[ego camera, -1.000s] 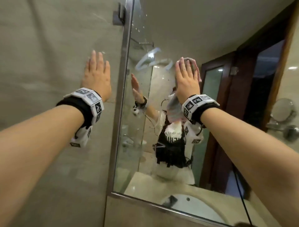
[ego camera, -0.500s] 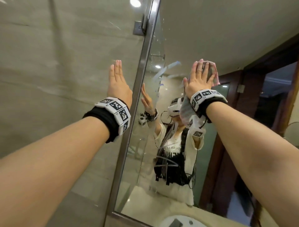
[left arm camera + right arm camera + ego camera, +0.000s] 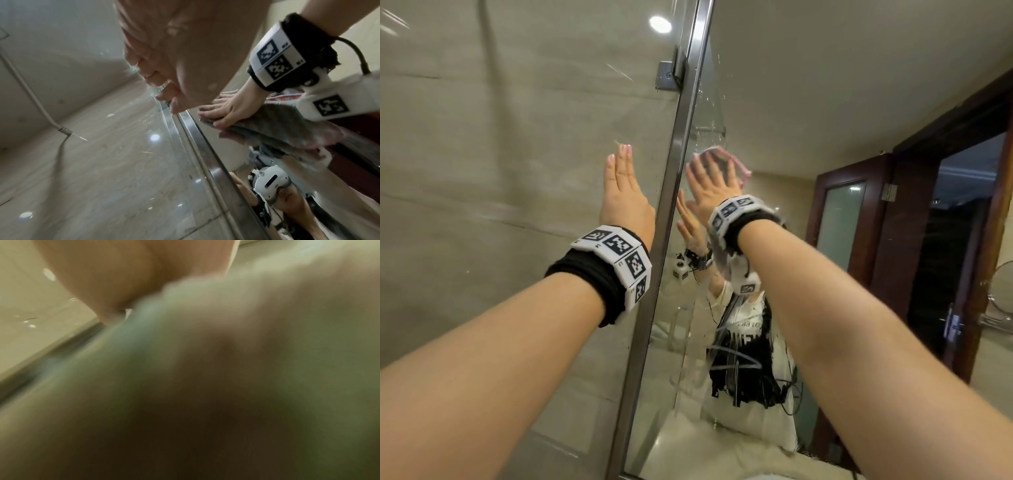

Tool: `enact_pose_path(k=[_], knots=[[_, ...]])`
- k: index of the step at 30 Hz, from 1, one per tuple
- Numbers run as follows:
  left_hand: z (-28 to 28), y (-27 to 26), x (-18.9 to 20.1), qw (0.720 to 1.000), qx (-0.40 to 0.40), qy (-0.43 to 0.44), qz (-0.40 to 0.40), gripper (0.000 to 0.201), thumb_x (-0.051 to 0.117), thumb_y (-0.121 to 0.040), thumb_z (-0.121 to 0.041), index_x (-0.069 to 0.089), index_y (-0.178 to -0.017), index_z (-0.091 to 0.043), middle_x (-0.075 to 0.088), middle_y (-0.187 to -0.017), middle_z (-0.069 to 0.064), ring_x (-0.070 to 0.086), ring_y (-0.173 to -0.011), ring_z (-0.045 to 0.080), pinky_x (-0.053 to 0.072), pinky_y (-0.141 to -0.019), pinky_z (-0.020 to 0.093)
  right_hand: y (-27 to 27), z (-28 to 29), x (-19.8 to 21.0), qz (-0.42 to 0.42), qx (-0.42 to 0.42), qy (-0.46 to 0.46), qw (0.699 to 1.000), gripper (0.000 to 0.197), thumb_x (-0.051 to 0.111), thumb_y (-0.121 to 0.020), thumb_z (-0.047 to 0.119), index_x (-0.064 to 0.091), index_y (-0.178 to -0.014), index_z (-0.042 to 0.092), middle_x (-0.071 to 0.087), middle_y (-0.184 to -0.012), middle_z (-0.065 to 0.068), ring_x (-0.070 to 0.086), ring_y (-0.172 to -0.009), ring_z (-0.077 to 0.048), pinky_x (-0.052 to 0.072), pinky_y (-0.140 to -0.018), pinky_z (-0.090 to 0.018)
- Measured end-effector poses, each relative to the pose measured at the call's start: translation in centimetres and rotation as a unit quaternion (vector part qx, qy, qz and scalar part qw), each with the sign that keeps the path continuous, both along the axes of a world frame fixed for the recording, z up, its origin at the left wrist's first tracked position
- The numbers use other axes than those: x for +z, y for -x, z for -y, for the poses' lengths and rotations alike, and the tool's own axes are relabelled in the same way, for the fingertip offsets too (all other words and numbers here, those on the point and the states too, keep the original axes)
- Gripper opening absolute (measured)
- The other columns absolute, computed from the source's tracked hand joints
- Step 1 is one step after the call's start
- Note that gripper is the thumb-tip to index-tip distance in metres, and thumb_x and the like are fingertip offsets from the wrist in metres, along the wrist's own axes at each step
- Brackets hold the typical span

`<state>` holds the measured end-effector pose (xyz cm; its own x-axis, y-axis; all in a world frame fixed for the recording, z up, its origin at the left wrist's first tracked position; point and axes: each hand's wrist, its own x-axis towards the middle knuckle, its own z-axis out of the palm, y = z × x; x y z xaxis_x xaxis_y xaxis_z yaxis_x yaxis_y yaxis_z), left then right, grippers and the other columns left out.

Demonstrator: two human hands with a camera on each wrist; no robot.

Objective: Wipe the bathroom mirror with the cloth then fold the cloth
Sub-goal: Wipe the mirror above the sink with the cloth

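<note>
Both hands are spread flat: the cloth (image 3: 736, 164) is pressed to the mirror (image 3: 808, 120) by the right hand (image 3: 714, 185), the wall (image 3: 500, 154) by the left hand (image 3: 625, 192); wiping is judged under way, with lower glass next.

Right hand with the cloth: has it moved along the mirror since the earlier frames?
Yes. The right hand slid the cloth leftward, close to the mirror's metal frame.

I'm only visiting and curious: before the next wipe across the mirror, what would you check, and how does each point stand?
1. Cloth under the right hand: ok, fingers spread flat on it.
2. Cloth touching the mirror: ok.
3. Left hand bracing on the glass panel beside the metal frame: ok.
4. Streaks gone: not ok, marks show lower down.
5. Droplets near the frame: not ok.
6. Cloth folded: not ok, wiping first.
</note>
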<state>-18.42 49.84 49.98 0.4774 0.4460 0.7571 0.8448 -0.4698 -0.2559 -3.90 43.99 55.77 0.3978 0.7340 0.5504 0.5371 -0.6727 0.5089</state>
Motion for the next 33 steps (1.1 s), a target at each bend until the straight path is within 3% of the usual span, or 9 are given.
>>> enact_pose_path(k=[7,14,17,22,27,33], knots=[[0.3,0.2,0.0,1.000,0.012,0.000,-0.008,0.055,0.017,-0.101,-0.023,0.011,-0.145,0.010,-0.005,-0.153,0.031,-0.004,-0.144,0.041,0.000,-0.117,0.048,-0.7,-0.5,-0.5,0.028,0.016,0.009,0.999,0.064,0.020,-0.099,0.042,-0.012,-0.149,0.018,-0.019,-0.156,-0.001,-0.017,-0.144,-0.023,-0.013,-0.112,-0.054],[0.5,0.3,0.1,1.000,0.006,0.007,-0.003,0.056,0.017,-0.101,-0.022,0.010,-0.144,0.012,-0.005,-0.153,0.031,-0.003,-0.144,0.041,0.001,-0.117,0.048,-3.4,6.1,1.0,-0.044,-0.004,-0.222,0.974,0.061,0.018,-0.100,0.037,-0.018,-0.146,0.021,-0.025,-0.154,0.000,-0.023,-0.142,-0.022,-0.017,-0.108,-0.056],[0.4,0.6,0.0,1.000,-0.001,0.004,-0.009,0.055,0.018,-0.101,-0.022,0.011,-0.145,0.011,-0.005,-0.153,0.031,-0.003,-0.144,0.041,0.001,-0.117,0.048,-4.4,9.0,-0.1,-0.024,-0.025,-0.285,0.958,0.060,0.017,-0.100,0.038,-0.015,-0.148,0.021,-0.020,-0.156,0.000,-0.019,-0.144,-0.022,-0.015,-0.110,-0.055],[0.5,1.2,0.0,1.000,-0.007,-0.003,-0.025,0.054,0.018,-0.101,-0.020,0.010,-0.145,0.011,-0.003,-0.153,0.031,-0.001,-0.144,0.041,0.002,-0.117,0.047,-5.4,11.8,-2.5,0.003,-0.047,-0.306,0.951,0.060,0.020,-0.100,0.037,-0.010,-0.149,0.021,-0.015,-0.157,-0.001,-0.015,-0.145,-0.022,-0.012,-0.111,-0.056],[1.6,0.8,0.0,0.998,-0.046,0.037,0.017,0.060,0.025,-0.098,-0.021,0.002,-0.148,0.004,-0.006,-0.153,0.030,-0.005,-0.143,0.042,0.001,-0.116,0.051,-4.9,11.2,-5.0,-0.003,-0.068,-0.306,0.950,0.066,0.024,-0.098,0.040,-0.011,-0.148,0.017,-0.015,-0.157,-0.006,-0.015,-0.144,-0.029,-0.012,-0.110,-0.057],[2.2,-0.8,-4.9,0.988,-0.121,0.074,0.061,0.074,0.036,-0.096,-0.034,-0.004,-0.149,0.000,-0.011,-0.154,0.026,-0.010,-0.144,0.037,-0.002,-0.117,0.049,-4.0,8.7,-4.9,0.000,-0.060,-0.250,0.966,0.067,0.023,-0.098,0.043,-0.013,-0.148,0.017,-0.019,-0.156,-0.006,-0.018,-0.143,-0.030,-0.012,-0.110,-0.058]])
